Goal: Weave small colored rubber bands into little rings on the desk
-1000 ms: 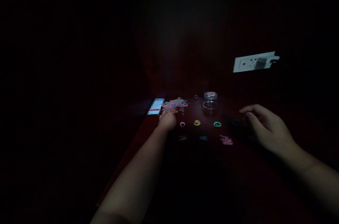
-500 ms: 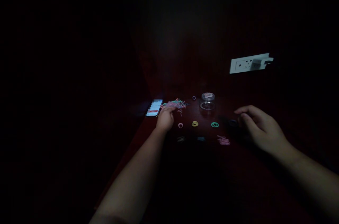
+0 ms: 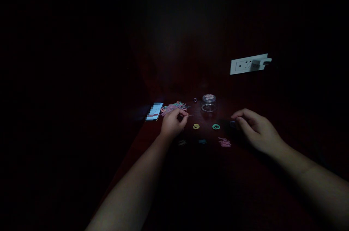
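My left hand (image 3: 173, 123) is at the near edge of a mixed pile of coloured rubber bands (image 3: 172, 108), thumb and forefinger pinched on a thin rubber band (image 3: 190, 115). Its colour is hard to make out. My right hand (image 3: 256, 129) hovers at the right with thumb and forefinger drawn together; whatever is in them cannot be made out. A dark ring-shaped band (image 3: 232, 124) lies by its fingertips. Between the hands are yellow bands (image 3: 196, 126) and green bands (image 3: 216, 126). Nearer me lie pink bands (image 3: 225, 142), blue bands (image 3: 202, 141) and pale bands (image 3: 181, 142).
A clear round jar (image 3: 208, 104) with a lid stands behind the sorted bands. A lone purple ring (image 3: 195, 99) lies left of it. A lit phone (image 3: 154, 111) rests at the table's left edge. A wall socket (image 3: 249, 64) holds a plug. The surroundings are very dark.
My left hand has drawn back from the pile, its fingers closing into a pinch on a thin band. My right hand keeps its pose. The whole view has shifted slightly.
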Motion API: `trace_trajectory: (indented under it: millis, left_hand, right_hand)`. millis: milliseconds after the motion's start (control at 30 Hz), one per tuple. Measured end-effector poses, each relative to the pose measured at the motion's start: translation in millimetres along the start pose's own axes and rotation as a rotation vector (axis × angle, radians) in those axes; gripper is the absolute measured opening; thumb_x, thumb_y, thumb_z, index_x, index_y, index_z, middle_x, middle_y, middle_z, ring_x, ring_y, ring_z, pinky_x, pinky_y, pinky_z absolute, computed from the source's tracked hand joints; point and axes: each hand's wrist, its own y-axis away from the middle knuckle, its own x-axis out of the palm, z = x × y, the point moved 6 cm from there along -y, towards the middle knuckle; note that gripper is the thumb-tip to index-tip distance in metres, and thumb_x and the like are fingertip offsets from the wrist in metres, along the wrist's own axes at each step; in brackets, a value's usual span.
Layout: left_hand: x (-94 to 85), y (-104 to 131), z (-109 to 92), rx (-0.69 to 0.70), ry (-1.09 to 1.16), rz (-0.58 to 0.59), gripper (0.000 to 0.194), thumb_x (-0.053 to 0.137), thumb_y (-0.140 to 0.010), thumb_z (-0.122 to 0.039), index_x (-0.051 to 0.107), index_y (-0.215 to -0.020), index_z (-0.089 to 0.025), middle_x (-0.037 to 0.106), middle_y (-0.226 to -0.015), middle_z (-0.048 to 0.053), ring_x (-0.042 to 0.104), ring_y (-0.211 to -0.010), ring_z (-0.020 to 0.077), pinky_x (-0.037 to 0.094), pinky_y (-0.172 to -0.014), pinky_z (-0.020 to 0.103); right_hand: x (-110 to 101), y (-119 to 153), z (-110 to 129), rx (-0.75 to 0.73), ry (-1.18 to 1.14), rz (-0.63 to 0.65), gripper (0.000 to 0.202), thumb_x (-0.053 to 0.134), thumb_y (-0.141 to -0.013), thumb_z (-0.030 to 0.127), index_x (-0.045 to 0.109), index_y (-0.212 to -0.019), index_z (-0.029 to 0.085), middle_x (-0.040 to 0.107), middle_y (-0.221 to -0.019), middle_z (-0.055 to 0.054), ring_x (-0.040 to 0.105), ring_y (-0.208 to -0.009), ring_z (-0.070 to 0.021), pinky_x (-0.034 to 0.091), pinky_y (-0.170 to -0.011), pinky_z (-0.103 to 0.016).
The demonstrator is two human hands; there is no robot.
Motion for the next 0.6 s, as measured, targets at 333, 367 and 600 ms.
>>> trace_trajectory:
  millis: [333, 367, 600]
  left_hand:
    - [-0.1, 23.3, -69.2, 0.339, 0.107, 0.047, 0.006, 0.061, -0.089, -0.027, 0.061, -0.085, -0.023, 0.074, -0.090, -0.001, 0.067, -0.087, 0.0158, 0.050, -0.085, 0.032]
    - [0.5, 26.4, -75.5, 0.360, 0.128, 0.058, 0.005, 0.062, -0.089, -0.027, 0.061, -0.086, -0.023, 0.074, -0.090, -0.001, 0.067, -0.087, 0.0155, 0.050, -0.085, 0.032]
    - [5.3, 34.4, -95.3, 0.404, 0.159, 0.102, 0.004, 0.063, -0.088, -0.027, 0.061, -0.088, -0.024, 0.073, -0.088, -0.003, 0.066, -0.083, 0.0142, 0.050, -0.082, 0.032]
  right_hand:
    - [19.9, 6.7, 17.7, -0.121, -0.037, 0.134, 0.017, 0.060, -0.088, 0.033, 0.065, -0.098, 0.020, 0.057, -0.068, 0.001, 0.055, -0.057, -0.0137, 0.045, -0.052, -0.024]
    - [22.0, 7.6, 21.8, -0.144, -0.049, 0.147, 0.017, 0.061, -0.087, 0.032, 0.065, -0.099, 0.020, 0.057, -0.068, 0.001, 0.055, -0.057, -0.0138, 0.045, -0.052, -0.025]
    - [25.4, 11.1, 40.9, -0.275, -0.092, 0.200, 0.010, 0.060, -0.090, 0.027, 0.068, -0.090, 0.020, 0.056, -0.071, -0.001, 0.055, -0.063, -0.0141, 0.044, -0.057, -0.026]
